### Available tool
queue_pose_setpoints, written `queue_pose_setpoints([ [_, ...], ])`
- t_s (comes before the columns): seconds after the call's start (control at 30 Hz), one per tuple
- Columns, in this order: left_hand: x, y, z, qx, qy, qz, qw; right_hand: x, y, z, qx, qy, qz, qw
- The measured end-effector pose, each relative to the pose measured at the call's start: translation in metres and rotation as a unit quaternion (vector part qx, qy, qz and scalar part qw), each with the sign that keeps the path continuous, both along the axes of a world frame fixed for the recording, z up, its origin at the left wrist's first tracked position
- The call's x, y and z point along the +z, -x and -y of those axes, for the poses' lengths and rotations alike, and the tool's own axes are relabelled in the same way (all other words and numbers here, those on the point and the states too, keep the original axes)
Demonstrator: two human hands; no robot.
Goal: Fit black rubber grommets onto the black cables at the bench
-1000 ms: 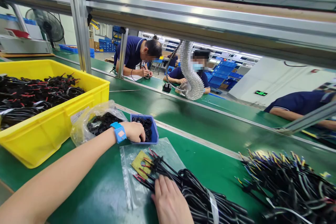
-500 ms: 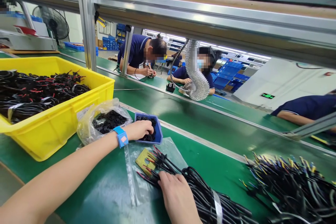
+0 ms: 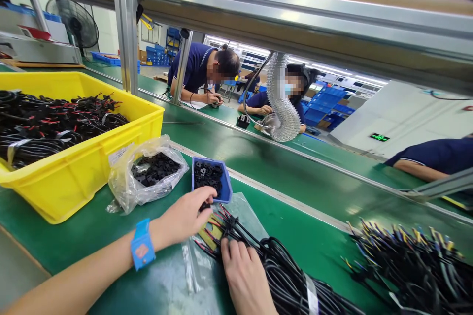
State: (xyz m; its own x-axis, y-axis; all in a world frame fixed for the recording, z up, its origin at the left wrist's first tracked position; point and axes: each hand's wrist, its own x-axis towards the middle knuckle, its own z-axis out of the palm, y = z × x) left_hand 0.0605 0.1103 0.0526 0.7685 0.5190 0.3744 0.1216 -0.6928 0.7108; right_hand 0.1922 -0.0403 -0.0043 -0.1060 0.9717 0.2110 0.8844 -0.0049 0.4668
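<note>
My left hand (image 3: 188, 214), with a blue band at the wrist, holds a small black part between thumb and fingers, just in front of the blue bin (image 3: 227, 188) of black parts. My right hand (image 3: 246, 273) rests with bent fingers on the stripped ends of a black cable bundle (image 3: 291, 275), pressing some cables. Red and black wire tips stick out over a yellowish plate (image 3: 211, 231) with a hole, lying on a clear plastic bag (image 3: 192, 266). A clear bag (image 3: 123, 182) of black parts stands left of the bin.
A yellow crate (image 3: 84, 167) of cables stands at the left. More cables (image 3: 414, 266) with coloured ends lie at the right. Metal rails and a flexible duct (image 3: 279, 98) cross above the green bench (image 3: 288, 226). People sit or lean beyond it.
My left hand has come out of the blue bin towards me and the plate, with a small black part in its fingers. My right hand stays on the cables.
</note>
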Motion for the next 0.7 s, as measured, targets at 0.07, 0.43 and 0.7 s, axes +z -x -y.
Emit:
queue_pose_setpoints([
  [0.07, -0.011, 0.009, 0.01, -0.001, 0.015, -0.043, 0.999, -0.005, 0.001, 0.0, 0.026, -0.006, 0.021, 0.999],
  [0.43, -0.036, 0.012, 0.0, -0.001, -0.033, -0.105, 0.994, 0.013, -0.026, -0.006, 0.006, 0.035, -0.214, 0.976],
  [0.7, -0.038, 0.011, 0.004, -0.022, 0.005, -0.068, 0.997, 0.053, -0.013, -0.03, -0.143, 0.203, -0.237, 0.939],
])
